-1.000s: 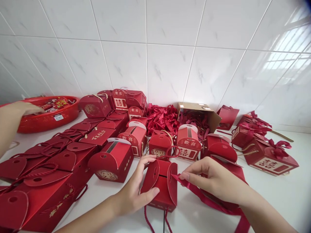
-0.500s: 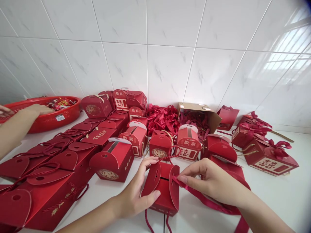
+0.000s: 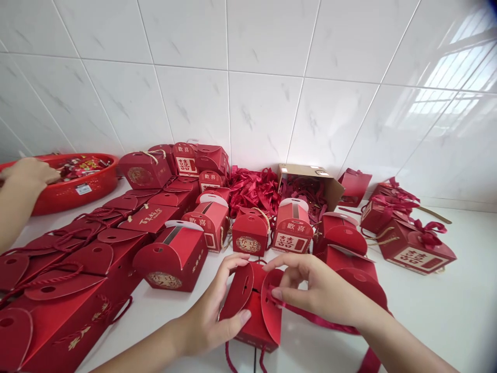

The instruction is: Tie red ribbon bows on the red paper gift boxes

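A small red gift box [image 3: 254,311] with rounded flaps and cord handles stands at the bottom centre. My left hand [image 3: 221,311] grips its left side, thumb on the top and fingers round the back. My right hand [image 3: 310,290] pinches a dark pink ribbon [image 3: 326,322] at the slot of the right flap. From there the ribbon trails right, below my right wrist, to the bottom edge. How far its tip goes into the slot is hidden by my fingers.
Rows of red boxes [image 3: 89,305] fill the left. Behind stand more boxes, a ribbon pile [image 3: 254,189] and an open carton [image 3: 332,190]. Ribbon-tied boxes [image 3: 417,248] are at right. Another person's hand [image 3: 33,173] is over a red basket [image 3: 91,178] of sweets.
My right hand has moved slightly left, over the right flap, with the ribbon. The cord loop behind the box has dropped. The other person's hand has moved left. The view has shifted a little.
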A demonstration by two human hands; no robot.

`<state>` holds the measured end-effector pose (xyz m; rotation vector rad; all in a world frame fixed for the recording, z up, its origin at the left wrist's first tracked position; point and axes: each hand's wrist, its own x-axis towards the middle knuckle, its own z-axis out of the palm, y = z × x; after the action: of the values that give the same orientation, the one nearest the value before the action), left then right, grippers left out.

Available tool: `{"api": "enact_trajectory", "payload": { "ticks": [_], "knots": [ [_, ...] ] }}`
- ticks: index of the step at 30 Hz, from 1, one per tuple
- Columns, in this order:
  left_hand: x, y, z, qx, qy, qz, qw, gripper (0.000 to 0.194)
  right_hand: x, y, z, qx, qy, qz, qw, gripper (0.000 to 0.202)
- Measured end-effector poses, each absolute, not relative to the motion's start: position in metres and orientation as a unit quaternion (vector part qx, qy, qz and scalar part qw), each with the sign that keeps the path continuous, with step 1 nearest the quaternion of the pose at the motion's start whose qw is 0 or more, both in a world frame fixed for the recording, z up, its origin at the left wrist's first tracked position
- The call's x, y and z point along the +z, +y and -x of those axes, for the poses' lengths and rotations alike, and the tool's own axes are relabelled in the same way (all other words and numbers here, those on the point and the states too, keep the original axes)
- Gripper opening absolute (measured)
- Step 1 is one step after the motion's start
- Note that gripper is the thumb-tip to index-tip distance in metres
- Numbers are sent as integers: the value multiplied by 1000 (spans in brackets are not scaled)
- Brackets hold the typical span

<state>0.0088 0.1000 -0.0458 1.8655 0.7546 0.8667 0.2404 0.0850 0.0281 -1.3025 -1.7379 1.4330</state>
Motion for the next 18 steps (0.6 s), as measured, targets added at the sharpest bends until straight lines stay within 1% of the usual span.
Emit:
{"api": "enact_trajectory", "payload": {
  "ticks": [9, 15, 18],
  "knots": [
    [-46, 100, -9, 354, 300, -765, 447, 54, 17, 87, -236, 554, -638, 459, 274, 26],
    [-42, 94, -10, 344, 303, -770, 444, 56, 18, 85, -233, 557, -645, 454, 261, 35],
    [-41, 92, -11, 341, 302, -777, 435, 56, 18, 83, -233, 555, -650, 457, 247, 34]
  ]
}}
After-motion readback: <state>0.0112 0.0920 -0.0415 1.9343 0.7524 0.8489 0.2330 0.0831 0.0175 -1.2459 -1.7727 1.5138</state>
